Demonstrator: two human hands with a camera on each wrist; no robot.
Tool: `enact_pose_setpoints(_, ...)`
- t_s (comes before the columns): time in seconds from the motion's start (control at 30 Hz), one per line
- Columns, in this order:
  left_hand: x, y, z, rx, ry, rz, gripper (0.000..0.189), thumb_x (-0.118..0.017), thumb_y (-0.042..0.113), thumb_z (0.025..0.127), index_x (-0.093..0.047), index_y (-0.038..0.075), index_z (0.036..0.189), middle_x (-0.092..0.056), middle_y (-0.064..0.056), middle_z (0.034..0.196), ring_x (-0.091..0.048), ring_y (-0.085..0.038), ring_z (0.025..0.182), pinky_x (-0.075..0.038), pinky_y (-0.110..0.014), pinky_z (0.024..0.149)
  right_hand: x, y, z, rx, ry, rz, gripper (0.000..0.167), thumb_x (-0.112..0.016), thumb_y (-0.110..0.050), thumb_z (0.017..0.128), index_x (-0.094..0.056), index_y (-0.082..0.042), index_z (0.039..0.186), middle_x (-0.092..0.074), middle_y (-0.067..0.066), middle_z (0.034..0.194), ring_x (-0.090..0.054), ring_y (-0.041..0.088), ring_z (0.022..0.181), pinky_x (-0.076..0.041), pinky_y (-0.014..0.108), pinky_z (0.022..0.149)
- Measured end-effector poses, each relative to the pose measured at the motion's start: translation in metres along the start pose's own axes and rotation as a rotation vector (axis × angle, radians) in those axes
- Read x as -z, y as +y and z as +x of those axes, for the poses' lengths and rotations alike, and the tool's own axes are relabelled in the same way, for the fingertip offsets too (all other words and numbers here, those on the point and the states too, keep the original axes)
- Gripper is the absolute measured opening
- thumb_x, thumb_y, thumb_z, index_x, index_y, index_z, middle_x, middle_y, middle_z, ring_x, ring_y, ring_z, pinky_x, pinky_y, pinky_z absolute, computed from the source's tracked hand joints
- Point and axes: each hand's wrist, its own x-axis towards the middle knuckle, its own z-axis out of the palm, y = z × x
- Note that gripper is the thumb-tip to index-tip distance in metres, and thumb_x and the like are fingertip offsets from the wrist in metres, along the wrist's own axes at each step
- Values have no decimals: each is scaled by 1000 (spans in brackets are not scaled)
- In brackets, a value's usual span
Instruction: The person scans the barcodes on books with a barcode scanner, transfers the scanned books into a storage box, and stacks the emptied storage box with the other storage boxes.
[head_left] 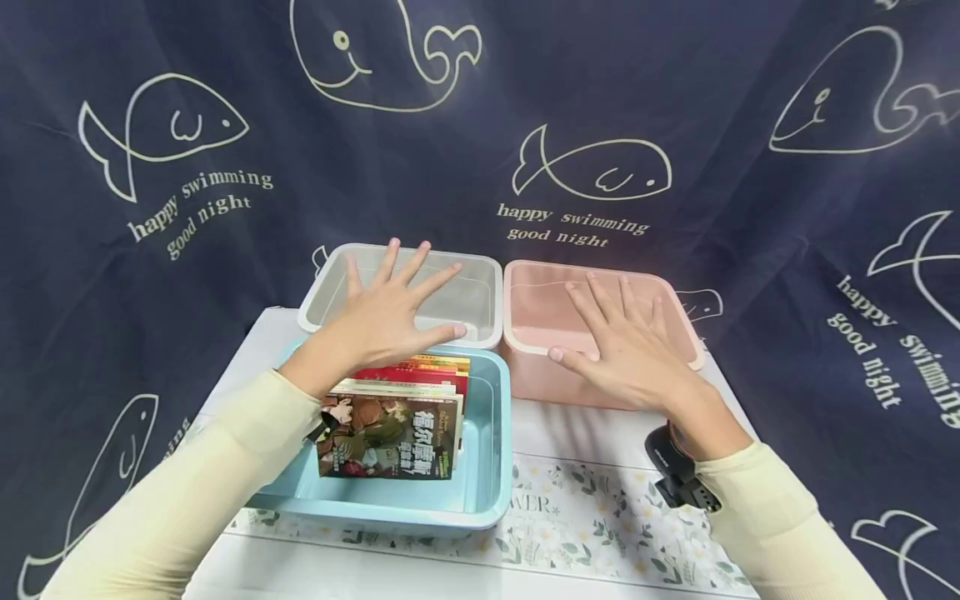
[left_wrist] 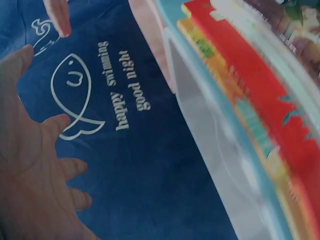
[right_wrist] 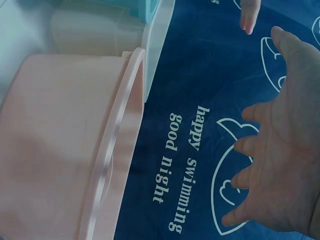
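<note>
My left hand (head_left: 387, 312), fingers spread wide, hovers above the books and the grey-white bin (head_left: 476, 292), holding nothing. The right hand (head_left: 626, 350) is likewise spread and bare, over the pink bin (head_left: 551, 375). In the light blue bin (head_left: 491, 450) several books stand in a row; the front one is a dark comic-style book (head_left: 390, 437) with Chinese lettering, and behind it a red book (head_left: 382, 374) shows its upper edge. Seen from the left wrist, the palm (left_wrist: 25, 155) is apart from the red book (left_wrist: 270, 95). In the right wrist view, the palm (right_wrist: 290, 135) is clear of the pink bin (right_wrist: 60, 145).
The grey-white and pink bins stand side by side at the back, with the blue bin in front of the grey-white one. They rest on a white table (head_left: 292, 554) with a floral band. A navy curtain (head_left: 480, 167) printed with fish hangs behind.
</note>
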Motion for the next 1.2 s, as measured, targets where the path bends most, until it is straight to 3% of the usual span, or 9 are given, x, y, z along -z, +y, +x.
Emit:
enact_pose_setpoints(0.3,28,-31,4,11,58,48,83,-37,86,91,-20,48,163,-4,-1,176,11,-38,162,11,-83,115,0,-2,4,39,21,-19,89,-40,-74,99,-1,-32,167,0,2,177,2,41,162,-9,76,121)
enact_pose_setpoints(0.5,39,-67,2,10,16,74,84,-39,82,93,-24,40,164,-10,-6,176,6,-37,163,8,-80,118,-2,-7,8,58,9,46,89,-45,-71,98,-10,-27,168,-6,4,176,-7,38,162,-14,71,123)
enact_pose_setpoints(0.77,38,-114,0,-1,-47,-2,82,-47,74,96,-30,30,164,-19,-13,173,-3,-38,163,0,-71,126,-12,-19,18,100,-11,233,86,-54,-63,99,-14,-29,167,-14,4,175,-15,35,162,-19,64,127)
enact_pose_setpoints(0.97,33,-138,1,-6,-90,-46,81,-53,68,97,-33,27,163,-23,-17,172,-7,-40,162,-7,-70,126,-21,-35,22,141,35,360,84,-63,-56,97,-23,-27,165,-26,3,172,-27,31,159,-29,61,124)
enact_pose_setpoints(1.2,17,-163,-5,43,-96,-117,78,-57,62,97,-37,21,161,-25,-16,171,-13,-39,162,-17,-71,124,-31,-54,27,199,35,487,77,-70,-46,96,-35,-24,161,-43,3,163,-45,31,148,-39,57,119)
